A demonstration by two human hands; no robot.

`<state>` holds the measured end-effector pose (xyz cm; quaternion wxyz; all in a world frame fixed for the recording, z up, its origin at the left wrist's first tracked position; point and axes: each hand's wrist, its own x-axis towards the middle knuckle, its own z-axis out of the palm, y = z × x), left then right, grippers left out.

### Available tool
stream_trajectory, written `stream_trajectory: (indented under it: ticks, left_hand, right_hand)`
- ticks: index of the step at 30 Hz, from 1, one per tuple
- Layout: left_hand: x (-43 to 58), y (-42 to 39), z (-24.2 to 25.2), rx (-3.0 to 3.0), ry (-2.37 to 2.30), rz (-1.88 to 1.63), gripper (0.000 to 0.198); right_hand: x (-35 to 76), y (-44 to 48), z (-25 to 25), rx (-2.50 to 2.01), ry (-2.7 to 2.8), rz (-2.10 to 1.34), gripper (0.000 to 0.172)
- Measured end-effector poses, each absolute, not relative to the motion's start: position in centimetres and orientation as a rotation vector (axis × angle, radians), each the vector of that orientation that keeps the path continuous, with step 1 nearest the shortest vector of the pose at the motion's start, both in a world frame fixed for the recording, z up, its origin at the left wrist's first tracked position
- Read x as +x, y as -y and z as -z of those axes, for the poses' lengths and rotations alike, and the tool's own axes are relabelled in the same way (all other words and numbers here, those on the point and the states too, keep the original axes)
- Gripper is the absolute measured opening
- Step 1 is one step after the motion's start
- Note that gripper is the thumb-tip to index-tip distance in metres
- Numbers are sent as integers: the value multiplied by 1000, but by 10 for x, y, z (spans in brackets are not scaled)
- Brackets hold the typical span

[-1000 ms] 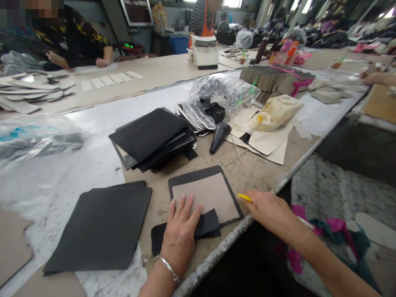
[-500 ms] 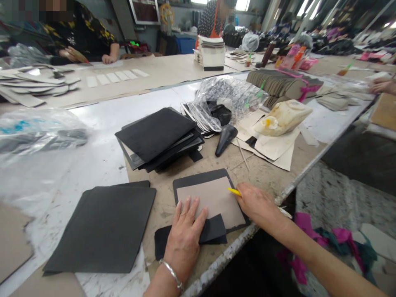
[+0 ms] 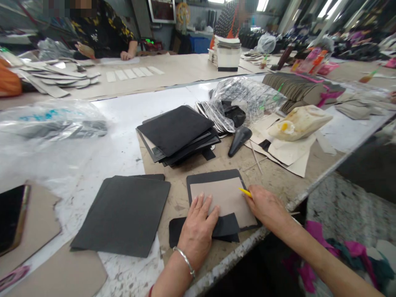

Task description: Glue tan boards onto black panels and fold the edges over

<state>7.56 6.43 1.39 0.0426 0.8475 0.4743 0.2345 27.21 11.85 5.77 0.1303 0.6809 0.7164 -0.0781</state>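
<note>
My left hand (image 3: 198, 229) lies flat, fingers spread, pressing on the lower left corner of a tan card (image 3: 227, 198) that sits on a black sheet (image 3: 213, 177). A smaller black piece (image 3: 227, 227) lies under my fingers at the table's front edge. My right hand (image 3: 267, 206) rests at the card's right edge, fingers closed round a yellow pencil (image 3: 245, 192) whose tip touches the card. A silver bangle is on my left wrist.
A black sheet pair (image 3: 123, 212) lies to the left, a stack of black sheets (image 3: 179, 134) behind. Further back are a black pointed tool (image 3: 239, 139), a plastic bag (image 3: 244, 99), a cream bottle (image 3: 298, 121). A phone (image 3: 10, 216) lies far left. People work across the table.
My right hand with the pencil has moved left from beyond the card's lower right corner onto its right edge. My left hand stays pressed on the card. The view has shifted left.
</note>
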Motion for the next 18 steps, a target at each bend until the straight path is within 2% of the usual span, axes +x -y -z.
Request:
stream_trajectory:
  ticks: [8, 18]
  left_hand:
    - [73, -66, -11, 2606, -1408, -731, 54]
    - [73, -65, -15, 2504, -1504, -656, 63]
  right_hand:
    - [267, -116, -63, 1985, -2052, 218, 21]
    - [275, -145, -74, 1906, -2276, 164, 24]
